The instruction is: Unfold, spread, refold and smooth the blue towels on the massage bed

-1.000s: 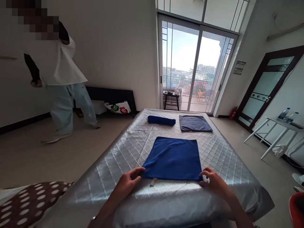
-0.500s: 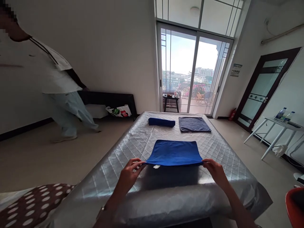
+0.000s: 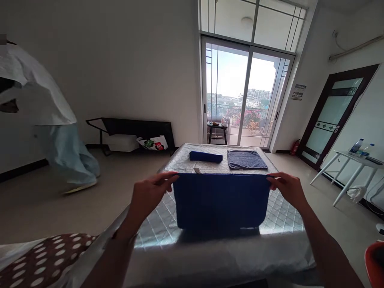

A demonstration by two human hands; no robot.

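A dark blue towel (image 3: 222,202) hangs upright between my two hands, its top edge stretched level above the silver quilted cover (image 3: 159,228). My left hand (image 3: 153,190) pinches its upper left corner, and my right hand (image 3: 285,186) pinches the upper right one. A small white tag sticks up along the top edge. Beyond it on the cover lie a rolled or folded blue cloth (image 3: 205,157) and a flat grey-blue towel (image 3: 247,159), side by side.
On the left a person (image 3: 60,112) in a white top bends forward. A black bench (image 3: 135,130) stands by the wall. To the right are a white stool (image 3: 354,158) with bottles and a red chair edge (image 3: 373,264). Brown polka-dot fabric (image 3: 51,256) lies at lower left.
Both hands have lifted the towel's near edge up, so it now hangs vertically instead of lying out over the cover. The person on the left has moved further left and bent over.
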